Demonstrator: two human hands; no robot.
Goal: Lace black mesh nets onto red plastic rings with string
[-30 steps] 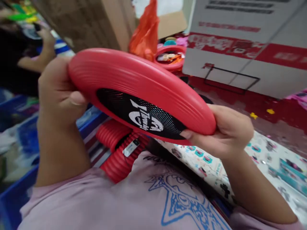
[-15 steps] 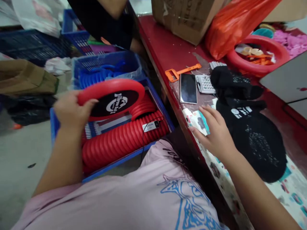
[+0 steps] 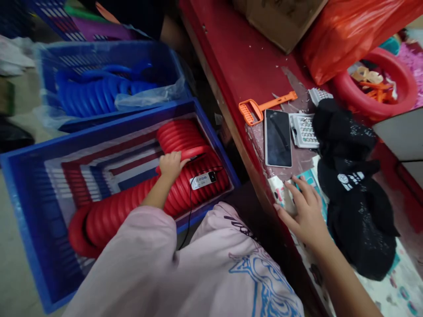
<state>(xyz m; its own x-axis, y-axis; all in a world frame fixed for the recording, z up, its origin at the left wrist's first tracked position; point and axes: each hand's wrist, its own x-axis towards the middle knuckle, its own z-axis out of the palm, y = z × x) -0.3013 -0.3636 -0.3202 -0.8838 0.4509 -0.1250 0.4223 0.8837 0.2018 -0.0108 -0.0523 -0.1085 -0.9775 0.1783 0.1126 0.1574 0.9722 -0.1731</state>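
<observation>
My left hand (image 3: 170, 166) is closed on the edge of a red ring (image 3: 194, 152), inside a blue plastic crate (image 3: 36, 147). The ring is tilted, and its black middle barely shows. Around it lie two rows of stacked red rings, a long near row (image 3: 120, 215) and a shorter far row (image 3: 180, 134). A small white device (image 3: 201, 180) with a black cord rests on the near row. My right hand (image 3: 306, 211) lies with fingers spread on the patterned sheet (image 3: 406, 264) at the table edge, beside black fabric pieces (image 3: 360, 237).
A phone (image 3: 278, 141), an orange plastic handle (image 3: 261, 107) and a white tray of small parts (image 3: 304, 131) lie on the red table (image 3: 224, 48). Behind them are a cardboard box (image 3: 284, 22) and a red bag (image 3: 350, 35). Another blue crate (image 3: 109, 50) holds blue rings (image 3: 99, 92).
My left hand has carried the red ring from above the crate down and right, to the stacked rings. My right hand stays on the table. The view has shifted, showing more of the crate.
</observation>
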